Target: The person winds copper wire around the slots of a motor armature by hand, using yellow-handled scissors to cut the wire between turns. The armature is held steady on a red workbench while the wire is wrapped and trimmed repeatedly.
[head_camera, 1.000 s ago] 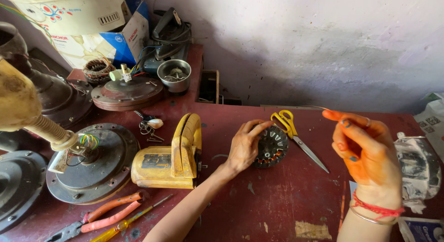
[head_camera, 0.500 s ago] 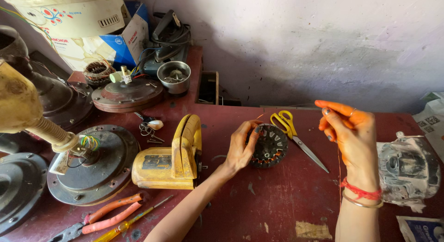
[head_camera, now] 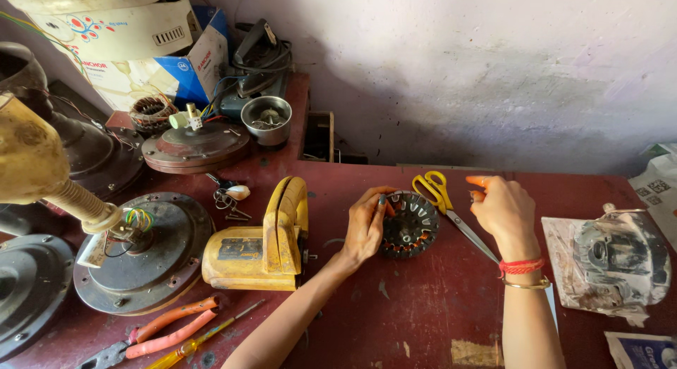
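A stator [head_camera: 410,225], round, dark and slotted, with copper showing along its lower edge, is held on edge on a red bench [head_camera: 423,319], near the middle and just left of yellow-handled scissors [head_camera: 443,200]. The left hand [head_camera: 367,224] is curled round the stator's left rim, thumb and fingers closed on it, the forearm running in from the lower centre. The right hand [head_camera: 502,208] is raised just right of the scissors, wrist bent, forefinger and thumb pinched together as if on a fine wire; no wire can be made out, so what the pinch holds cannot be told. A red thread and a thin bangle are worn at that wrist.

For winding of this kind, the core is best kept steady against the bench by the left hand while any strand is kept taut and laid squarely into one slot; slack would likely let turns ride over the teeth, and too sharp a pull might nick the insulation.

A yellow tool [head_camera: 259,245] lies just left of the left hand. Further left a fan motor [head_camera: 144,250] with coloured leads is seen, and pliers [head_camera: 159,334] with orange grips and a screwdriver [head_camera: 204,337] lie at the front edge. A paper-wrapped motor [head_camera: 620,259] rests at far right.
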